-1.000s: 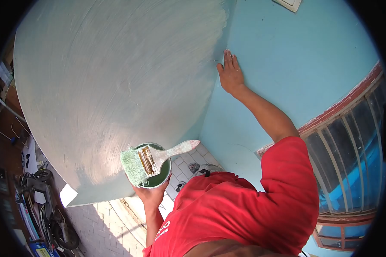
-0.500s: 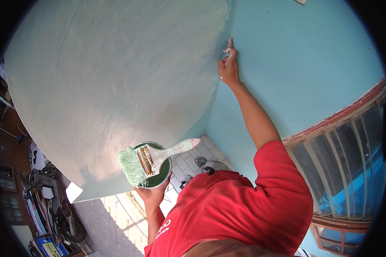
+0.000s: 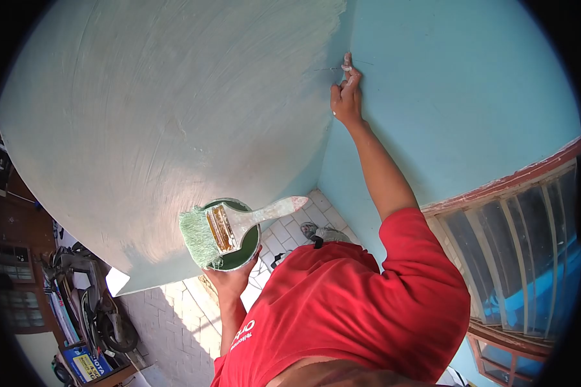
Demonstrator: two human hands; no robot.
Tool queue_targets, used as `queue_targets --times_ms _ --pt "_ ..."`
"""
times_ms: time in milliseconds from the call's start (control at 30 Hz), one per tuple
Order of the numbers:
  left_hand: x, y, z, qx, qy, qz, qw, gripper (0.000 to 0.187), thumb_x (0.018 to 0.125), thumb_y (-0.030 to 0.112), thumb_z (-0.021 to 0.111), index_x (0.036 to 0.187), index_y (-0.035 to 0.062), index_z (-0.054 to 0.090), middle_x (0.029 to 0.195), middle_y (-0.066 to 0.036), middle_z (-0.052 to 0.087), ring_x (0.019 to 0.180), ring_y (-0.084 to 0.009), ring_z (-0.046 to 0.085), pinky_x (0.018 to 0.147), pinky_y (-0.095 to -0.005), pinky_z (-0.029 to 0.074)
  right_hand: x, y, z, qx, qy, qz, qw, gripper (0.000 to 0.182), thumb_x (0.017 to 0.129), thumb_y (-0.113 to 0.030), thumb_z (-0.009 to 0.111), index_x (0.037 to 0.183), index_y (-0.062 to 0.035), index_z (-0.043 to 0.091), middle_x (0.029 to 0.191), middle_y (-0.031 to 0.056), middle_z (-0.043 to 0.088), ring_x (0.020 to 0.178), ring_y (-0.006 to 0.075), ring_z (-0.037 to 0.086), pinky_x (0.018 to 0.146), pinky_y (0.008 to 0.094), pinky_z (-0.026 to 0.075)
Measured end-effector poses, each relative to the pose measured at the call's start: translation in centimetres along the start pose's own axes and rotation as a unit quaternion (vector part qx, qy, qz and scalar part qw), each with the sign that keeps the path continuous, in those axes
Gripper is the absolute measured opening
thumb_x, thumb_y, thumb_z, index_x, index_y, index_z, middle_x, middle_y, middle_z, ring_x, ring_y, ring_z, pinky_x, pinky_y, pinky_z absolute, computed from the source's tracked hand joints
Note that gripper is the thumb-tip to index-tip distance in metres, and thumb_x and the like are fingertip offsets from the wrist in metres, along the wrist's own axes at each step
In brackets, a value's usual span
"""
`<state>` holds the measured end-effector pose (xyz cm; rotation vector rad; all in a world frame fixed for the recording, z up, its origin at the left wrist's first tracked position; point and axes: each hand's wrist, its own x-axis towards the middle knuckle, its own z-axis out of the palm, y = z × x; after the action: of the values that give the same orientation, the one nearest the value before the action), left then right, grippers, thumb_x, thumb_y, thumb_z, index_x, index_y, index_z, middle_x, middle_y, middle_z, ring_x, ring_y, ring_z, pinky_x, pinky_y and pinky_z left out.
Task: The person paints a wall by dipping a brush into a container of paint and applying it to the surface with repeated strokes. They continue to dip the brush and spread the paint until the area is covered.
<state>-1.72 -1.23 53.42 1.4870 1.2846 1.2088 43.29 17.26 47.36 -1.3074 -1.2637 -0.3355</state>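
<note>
Mid-painting pause: left hand [image 3: 229,280] cupping paint can [image 3: 234,235], brush [image 3: 223,235] across rim; right hand [image 3: 346,97] fingertip picking at wall [image 3: 458,97]. Next, probably: regrip brush.

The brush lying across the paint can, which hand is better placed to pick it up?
Probably right: the right hand only fingers the wall, while the left hand supports the can under the brush.

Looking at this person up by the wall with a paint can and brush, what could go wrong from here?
1. The brush lies loose across the rim of the paint can, which the left hand holds from below; a tilt could send brush or paint down to the tiled floor.
2. The right hand reaches high, a fingertip at the corner of the blue wall; so stretched, with both hands busy, the person might lose balance.
</note>
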Motion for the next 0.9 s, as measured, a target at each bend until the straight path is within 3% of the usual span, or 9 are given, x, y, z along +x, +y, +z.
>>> queue_targets --times_ms 167,233,333,400,467,600,667,767,900 --pt "0.0 -0.1 -0.2 0.002 -0.012 -0.004 1.0 0.078 0.062 0.008 0.103 0.128 -0.0081 0.064 0.114 -0.014 0.073 0.097 -0.0196 0.071 0.085 -0.0351 0.06 -11.5 2.0 2.1 -0.011 -0.019 0.136 0.991 0.047 0.095 0.002 0.051 0.14 0.0042 0.038 0.16 0.0255 0.048 0.103 0.0241 0.066 0.088 0.031 0.051" --pt "0.4 -0.8 -0.6 0.038 -0.02 -0.007 0.999 0.08 0.063 0.009 0.103 0.13 -0.0078 0.063 0.114 -0.014 0.073 0.099 -0.0204 0.071 0.088 -0.036 0.06 -11.7 -1.7 0.7 0.082 -0.137 0.407 0.899 0.054 0.097 -0.005 0.055 0.149 -0.002 0.042 0.16 0.0229 0.052 0.124 0.0311 0.065 0.101 0.0362 0.052" --pt "0.9 -1.6 -0.3 0.024 -0.027 0.004 0.999 0.064 0.06 0.005 0.1 0.117 -0.0069 0.072 0.11 -0.012 0.076 0.096 -0.0203 0.072 0.089 -0.0353 0.059 -12.0 -7.5 -1.2 0.199 -0.283 0.392 0.853 0.063 0.095 -0.007 0.063 0.155 -0.0061 0.043 0.158 0.0169 0.053 0.119 0.0239 0.063 0.102 0.0361 0.052" --pt "0.9 -1.2 -0.1 0.039 -0.028 0.025 0.999 0.063 0.061 0.005 0.1 0.116 -0.0069 0.072 0.109 -0.012 0.076 0.095 -0.0199 0.073 0.088 -0.0346 0.06 -12.4 -12.0 -3.3 0.287 -0.413 0.373 0.78 0.078 0.092 -0.003 0.071 0.163 -0.0076 0.038 0.165 0.0127 0.044 0.129 0.0221 0.056 0.101 0.036 0.053" --pt "1.0 -1.5 0.0 0.035 -0.027 0.057 0.997 0.061 0.061 0.007 0.1 0.114 -0.007 0.073 0.108 -0.012 0.078 0.094 -0.0187 0.074 0.086 -0.0335 0.06 -14.1 -14.8 -4.2 0.431 -0.432 0.377 0.697 0.094 0.089 -0.011 0.085 0.167 -0.0119 0.033 0.169 0.0129 0.037 0.134 0.0246 0.052 0.104 0.0381 0.052" --pt "0.9 -3.5 -1.5 0.041 -0.088 -0.004 0.995 0.061 0.063 0.009 0.101 0.115 -0.0064 0.073 0.109 -0.012 0.078 0.096 -0.0186 0.074 0.087 -0.0348 0.061 -14.7 -20.7 -4.9 0.536 -0.43 0.274 0.673 0.106 0.087 -0.019 0.09 0.171 -0.0148 0.026 0.169 0.0158 0.035 0.137 0.0279 0.051 0.107 0.0394 0.05" --pt "0.6 -5.2 -2.3 0.051 -0.106 -0.037 0.992 0.074 0.062 0.011 0.101 0.125 -0.0057 0.066 0.115 -0.013 0.075 0.102 -0.0205 0.072 0.092 -0.0365 0.059 -15.6 -21.7 -4.1 0.559 -0.352 0.097 0.744 0.094 0.09 -0.017 0.088 0.168 -0.014 0.036 0.168 0.0186 0.035 0.138 0.0296 0.051 0.11 0.0416 0.048" --pt "-0.8 -7.3 -2.7 0.06 -0.118 -0.04 0.99 0.091 0.059 0.013 0.102 0.136 -0.004 0.056 0.123 -0.014 0.071 0.109 -0.0233 0.07 0.098 -0.0385 0.056 -17.2 -21.9 -4.6 0.537 -0.393 0.094 0.741 0.084 0.09 -0.007 0.085 0.162 -0.0124 0.044 0.168 0.0158 0.043 0.149 0.0341 0.041 0.11 0.0439 0.049" --pt "-2.0 -6.5 -3.0 0.083 -0.163 -0.051 0.982 0.1 0.059 0.013 0.102 0.142 -0.0037 0.049 0.13 -0.015 0.068 0.115 -0.0239 0.068 0.102 -0.0391 0.054 -17.2 -24.3 -5.7 0.545 -0.338 0.096 0.761 0.058 0.091 -0.005 0.083 0.146 -0.0097 0.063 0.149 0.0153 0.061 0.135 0.0319 0.053 0.103 0.0445 0.053"
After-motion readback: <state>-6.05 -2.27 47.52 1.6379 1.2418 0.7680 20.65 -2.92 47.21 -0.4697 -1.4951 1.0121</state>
